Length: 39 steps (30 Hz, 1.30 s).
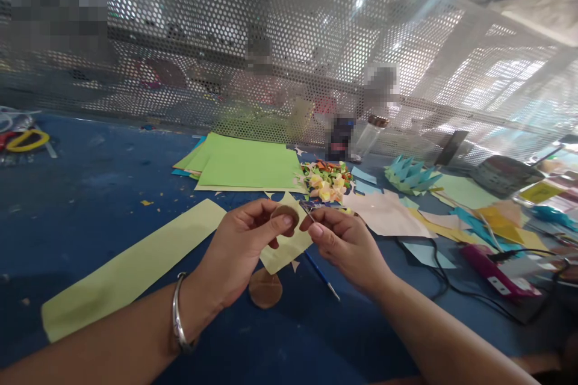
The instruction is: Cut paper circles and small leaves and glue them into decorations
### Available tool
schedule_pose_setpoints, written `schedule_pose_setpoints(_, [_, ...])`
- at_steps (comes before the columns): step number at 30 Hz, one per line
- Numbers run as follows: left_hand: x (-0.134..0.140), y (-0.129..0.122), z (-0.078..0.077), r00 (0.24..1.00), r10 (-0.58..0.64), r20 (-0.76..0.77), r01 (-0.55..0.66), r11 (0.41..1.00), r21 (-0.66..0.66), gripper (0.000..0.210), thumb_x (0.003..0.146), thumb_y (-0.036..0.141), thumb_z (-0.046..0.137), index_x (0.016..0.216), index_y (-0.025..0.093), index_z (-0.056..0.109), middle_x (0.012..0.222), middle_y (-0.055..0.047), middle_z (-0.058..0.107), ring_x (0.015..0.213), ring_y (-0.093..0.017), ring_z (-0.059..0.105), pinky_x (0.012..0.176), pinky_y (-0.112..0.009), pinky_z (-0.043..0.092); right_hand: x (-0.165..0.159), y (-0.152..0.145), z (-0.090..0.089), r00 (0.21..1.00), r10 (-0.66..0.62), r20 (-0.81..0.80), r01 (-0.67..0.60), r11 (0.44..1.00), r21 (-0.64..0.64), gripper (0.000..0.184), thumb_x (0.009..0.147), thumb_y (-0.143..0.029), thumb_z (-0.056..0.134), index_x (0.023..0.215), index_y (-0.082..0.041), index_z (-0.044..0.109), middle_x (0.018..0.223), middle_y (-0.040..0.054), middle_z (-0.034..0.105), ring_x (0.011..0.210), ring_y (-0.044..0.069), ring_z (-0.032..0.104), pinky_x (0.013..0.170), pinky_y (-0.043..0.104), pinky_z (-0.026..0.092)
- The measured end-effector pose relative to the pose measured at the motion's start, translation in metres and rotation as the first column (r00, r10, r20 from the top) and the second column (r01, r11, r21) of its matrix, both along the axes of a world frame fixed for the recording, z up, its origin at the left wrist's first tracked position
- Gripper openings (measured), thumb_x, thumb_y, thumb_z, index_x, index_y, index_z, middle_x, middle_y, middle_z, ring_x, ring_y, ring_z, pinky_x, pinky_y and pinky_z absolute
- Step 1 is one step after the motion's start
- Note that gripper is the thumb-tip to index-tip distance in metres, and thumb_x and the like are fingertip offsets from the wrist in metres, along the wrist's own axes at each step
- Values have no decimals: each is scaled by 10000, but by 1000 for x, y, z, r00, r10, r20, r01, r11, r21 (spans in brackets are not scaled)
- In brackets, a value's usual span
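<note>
My left hand (244, 240) pinches a round brown disc, which looks like cardboard (291, 215), between thumb and fingers. Close to its right, my right hand (345, 240) has thumb and fingertips closed on a small, thin metal tool (307, 210); its exact kind is unclear. A small gap separates the tool from the disc. Below and behind both hands is a pale yellow paper piece (275, 258). Another brown disc (265, 290) lies on the blue table under my left hand, and a blue pen-like stick with a metal tip (323, 277) rests below my right.
A long yellow-green strip (135, 264) lies left, with stacked green sheets (248, 162) behind. Small paper flowers (327, 186) are heaped at centre. Rightward are paper scraps (388, 213), a magenta power strip (497, 271) and cables. Yellow-handled scissors (27, 141) lie far left; perforated metal (180, 30) borders the back.
</note>
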State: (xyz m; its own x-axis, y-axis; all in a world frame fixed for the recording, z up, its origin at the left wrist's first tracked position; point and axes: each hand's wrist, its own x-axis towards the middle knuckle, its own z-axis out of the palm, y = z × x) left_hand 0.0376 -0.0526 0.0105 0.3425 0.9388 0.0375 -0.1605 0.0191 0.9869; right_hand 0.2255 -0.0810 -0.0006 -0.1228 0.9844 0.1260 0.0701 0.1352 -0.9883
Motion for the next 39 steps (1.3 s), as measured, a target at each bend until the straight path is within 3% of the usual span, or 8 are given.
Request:
schedule_pose_setpoints(5, [0, 0, 3, 999, 0, 36, 1, 1000, -13, 127, 820, 327, 755, 787, 214, 709, 790, 1, 668, 751, -143, 546, 638, -231, 405, 2, -1, -3, 997, 80, 20, -79, 997, -15, 398, 910, -559, 659, 861, -165, 634, 590, -77, 351, 476, 58, 228, 429, 224, 169])
schedule_pose_setpoints(25, [1, -2, 0, 991, -100, 83, 104, 994, -44, 122, 825, 326, 769, 834, 207, 744, 818, -11, 697, 793, -139, 606, 660, -225, 423, 5, -3, -1, 993, 110, -37, -112, 992, -51, 400, 942, -528, 631, 773, -168, 591, 550, -91, 327, 454, 47, 219, 406, 200, 162])
schedule_pose_setpoints(39, [0, -1, -2, 994, -101, 40, 101, 995, 7, 112, 861, 315, 743, 857, 204, 738, 813, 0, 694, 782, -131, 590, 659, -228, 411, 6, -5, 1, 990, 137, -32, -138, 988, -64, 420, 939, -525, 640, 730, -168, 570, 517, -107, 288, 427, 38, 192, 393, 193, 153])
